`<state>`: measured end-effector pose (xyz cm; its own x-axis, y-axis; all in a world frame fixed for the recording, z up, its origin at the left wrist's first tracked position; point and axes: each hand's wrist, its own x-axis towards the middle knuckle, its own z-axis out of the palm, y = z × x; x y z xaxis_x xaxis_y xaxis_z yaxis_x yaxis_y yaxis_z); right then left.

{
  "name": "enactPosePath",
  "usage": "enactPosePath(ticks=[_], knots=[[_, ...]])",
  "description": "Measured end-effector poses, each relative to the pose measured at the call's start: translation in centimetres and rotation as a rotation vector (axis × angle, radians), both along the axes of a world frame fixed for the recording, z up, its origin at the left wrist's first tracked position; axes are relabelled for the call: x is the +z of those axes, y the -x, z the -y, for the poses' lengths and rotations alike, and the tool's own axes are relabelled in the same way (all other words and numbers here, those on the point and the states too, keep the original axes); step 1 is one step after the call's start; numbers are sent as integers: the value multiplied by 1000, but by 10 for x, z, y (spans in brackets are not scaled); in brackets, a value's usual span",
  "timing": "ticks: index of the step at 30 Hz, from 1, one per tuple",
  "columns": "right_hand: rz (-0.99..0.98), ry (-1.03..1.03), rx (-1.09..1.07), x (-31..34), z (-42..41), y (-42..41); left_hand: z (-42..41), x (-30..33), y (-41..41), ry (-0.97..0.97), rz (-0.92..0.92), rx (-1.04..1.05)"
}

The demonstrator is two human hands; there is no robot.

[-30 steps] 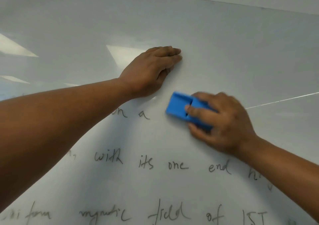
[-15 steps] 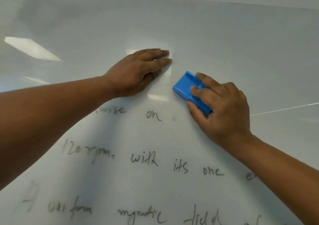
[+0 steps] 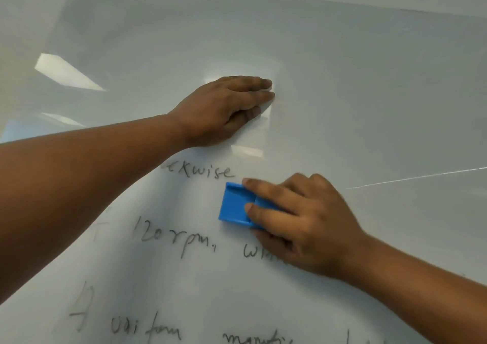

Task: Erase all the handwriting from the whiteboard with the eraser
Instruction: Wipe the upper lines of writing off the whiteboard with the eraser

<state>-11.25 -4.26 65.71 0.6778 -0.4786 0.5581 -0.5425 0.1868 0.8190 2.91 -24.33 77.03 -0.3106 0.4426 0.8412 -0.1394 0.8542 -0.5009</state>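
Head view puts the blue eraser (image 3: 235, 203) flat on the whiteboard (image 3: 369, 85), just below and right of the word "ekwise" (image 3: 204, 171) and above the line "120 rpm," (image 3: 172, 235). Our right hand (image 3: 303, 222) has it clamped, fingers (image 3: 266, 189) pressing on its back and the thumb underneath along its lower edge. To clear this row well, we should keep the pad flush against the surface, press evenly, and sweep left over the word in overlapping passes so no grey ghosting remains. Our left hand (image 3: 224, 111) lies palm-down on the bare upper area, fingers together and extended, holding nothing; it steadies us and should stay off the ink. Further handwriting (image 3: 147, 329) along the bottom is not yet wiped.
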Motion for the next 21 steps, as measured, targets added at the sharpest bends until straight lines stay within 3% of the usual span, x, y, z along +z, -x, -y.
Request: enactPosePath(ticks=[5,9,11,16,21], knots=[[272,316,23,33,8,-10,17,1,-11,29,27,-4],[77,28,11,-10,42,-26,38,-1,-26,38,31,30],[46,-12,2,-6,45,-29,51,-2,-36,39,38,63],[287,328,36,24,59,-39,90,-8,-68,-24,4,111],[55,-6,8,-7,92,-63,116,-15,-86,-65,1,131]])
